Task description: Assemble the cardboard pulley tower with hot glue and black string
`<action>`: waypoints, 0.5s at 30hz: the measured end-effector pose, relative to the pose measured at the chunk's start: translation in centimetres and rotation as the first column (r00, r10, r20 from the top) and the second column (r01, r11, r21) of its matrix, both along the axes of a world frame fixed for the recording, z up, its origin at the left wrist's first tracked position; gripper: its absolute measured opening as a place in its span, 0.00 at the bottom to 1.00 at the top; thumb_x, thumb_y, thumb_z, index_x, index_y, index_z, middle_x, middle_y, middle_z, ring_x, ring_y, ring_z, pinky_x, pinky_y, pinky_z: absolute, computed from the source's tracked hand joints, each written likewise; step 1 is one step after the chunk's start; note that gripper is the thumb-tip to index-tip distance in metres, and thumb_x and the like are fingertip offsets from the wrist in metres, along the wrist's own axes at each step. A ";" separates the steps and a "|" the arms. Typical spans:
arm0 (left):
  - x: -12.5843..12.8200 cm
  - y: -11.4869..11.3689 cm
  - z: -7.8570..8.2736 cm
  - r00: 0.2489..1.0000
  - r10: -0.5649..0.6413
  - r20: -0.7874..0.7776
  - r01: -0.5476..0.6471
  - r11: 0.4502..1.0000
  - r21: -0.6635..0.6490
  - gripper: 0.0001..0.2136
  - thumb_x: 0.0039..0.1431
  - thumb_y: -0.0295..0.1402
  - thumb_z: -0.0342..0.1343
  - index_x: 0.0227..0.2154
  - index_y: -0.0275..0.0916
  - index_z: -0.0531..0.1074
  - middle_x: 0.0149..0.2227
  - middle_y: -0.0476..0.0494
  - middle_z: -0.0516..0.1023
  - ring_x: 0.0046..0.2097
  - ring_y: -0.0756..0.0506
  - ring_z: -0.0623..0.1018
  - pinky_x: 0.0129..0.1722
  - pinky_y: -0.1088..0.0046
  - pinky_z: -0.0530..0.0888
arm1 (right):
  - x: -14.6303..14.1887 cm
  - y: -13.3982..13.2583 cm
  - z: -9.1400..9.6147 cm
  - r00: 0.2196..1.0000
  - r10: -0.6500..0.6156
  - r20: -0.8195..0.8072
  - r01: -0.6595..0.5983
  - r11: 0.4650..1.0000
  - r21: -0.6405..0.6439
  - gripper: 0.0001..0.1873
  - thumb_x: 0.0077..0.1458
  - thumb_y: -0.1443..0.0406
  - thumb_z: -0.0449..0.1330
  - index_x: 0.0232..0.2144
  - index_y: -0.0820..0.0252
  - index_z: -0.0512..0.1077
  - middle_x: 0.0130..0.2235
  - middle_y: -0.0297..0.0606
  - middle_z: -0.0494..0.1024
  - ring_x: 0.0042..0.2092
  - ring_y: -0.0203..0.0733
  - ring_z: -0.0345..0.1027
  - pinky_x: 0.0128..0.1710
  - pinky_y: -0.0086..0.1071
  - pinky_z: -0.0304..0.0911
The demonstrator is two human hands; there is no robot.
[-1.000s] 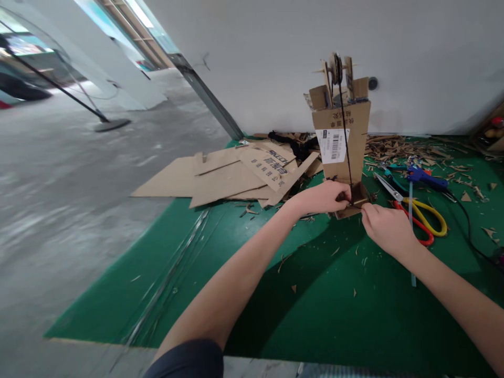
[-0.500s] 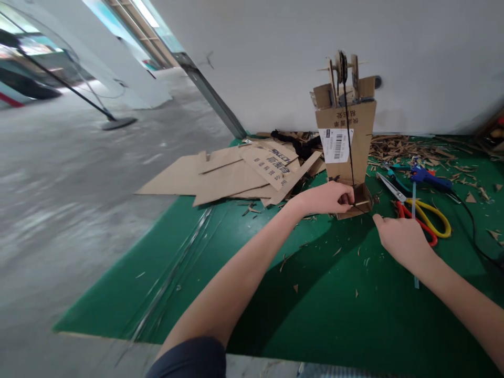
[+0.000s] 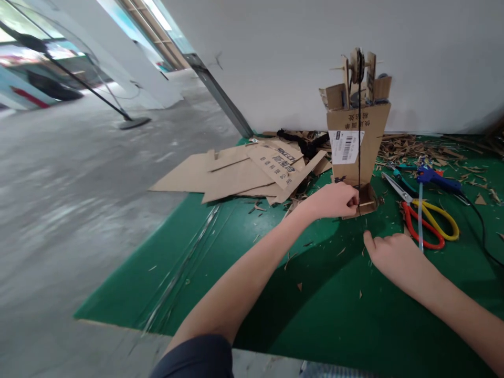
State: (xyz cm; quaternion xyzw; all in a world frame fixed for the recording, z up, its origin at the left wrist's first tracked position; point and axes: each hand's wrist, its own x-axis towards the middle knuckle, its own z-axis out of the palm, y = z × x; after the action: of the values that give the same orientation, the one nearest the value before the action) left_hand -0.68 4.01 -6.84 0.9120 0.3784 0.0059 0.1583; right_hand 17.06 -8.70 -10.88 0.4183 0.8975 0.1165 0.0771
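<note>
A tall cardboard tower (image 3: 356, 134) stands on the green mat (image 3: 252, 273) near the white wall, with a wooden pulley on top and a black string (image 3: 359, 126) running down its front. My left hand (image 3: 333, 200) is closed at the tower's foot, fingers pinched by the small cardboard box (image 3: 364, 202) where the string ends. My right hand (image 3: 389, 257) rests on the mat in front of the tower, apart from it, fingers curled under and holding nothing that I can see.
Red and yellow scissors (image 3: 427, 226), a clear glue stick (image 3: 420, 215) and a blue glue gun (image 3: 437, 181) lie right of the tower. Flat cardboard sheets (image 3: 244, 173) are piled to the left. Cardboard scraps litter the mat. Grey floor lies beyond the mat's left edge.
My right hand has let go at the tower's foot and drawn back toward me onto the mat. My left hand has stayed at the base. The view shifted slightly left.
</note>
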 end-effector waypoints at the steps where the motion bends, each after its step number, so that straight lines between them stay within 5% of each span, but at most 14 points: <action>1: 0.1 0.0 -0.1 1.000 0.005 -0.008 -0.005 1.000 0.012 0.06 0.50 0.31 0.53 0.28 0.37 0.74 0.30 0.44 0.78 0.29 0.47 0.73 0.25 0.71 0.60 | 0.1 0.1 0.0 1.000 0.006 -0.001 -0.006 1.000 -0.005 0.29 0.46 0.81 0.54 0.53 0.72 0.71 0.24 0.40 0.76 0.22 0.38 0.69 0.19 0.32 0.46; 10: -0.2 0.2 -0.1 1.000 -0.002 -0.012 0.002 1.000 -0.029 0.06 0.51 0.33 0.52 0.27 0.38 0.72 0.32 0.42 0.78 0.29 0.47 0.73 0.27 0.71 0.63 | 0.6 0.3 -0.3 0.996 0.028 -0.084 -0.026 0.999 0.025 0.28 0.47 0.80 0.54 0.52 0.70 0.71 0.23 0.37 0.75 0.22 0.37 0.68 0.20 0.33 0.40; 15: -0.1 -0.2 0.8 1.000 0.008 -0.003 -0.008 0.994 -0.113 0.11 0.56 0.40 0.53 0.34 0.38 0.74 0.34 0.41 0.79 0.29 0.47 0.74 0.27 0.72 0.65 | 1.2 0.8 -0.4 0.975 0.041 -0.218 -0.008 0.989 0.150 0.18 0.52 0.76 0.54 0.44 0.65 0.74 0.23 0.35 0.75 0.22 0.35 0.65 0.22 0.33 0.40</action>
State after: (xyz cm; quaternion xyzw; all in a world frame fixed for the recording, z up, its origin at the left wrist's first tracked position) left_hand -0.81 3.82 -6.07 0.9000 0.3820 -0.0160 0.2092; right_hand 18.24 -7.90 -11.27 0.4222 0.8945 0.1365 -0.0554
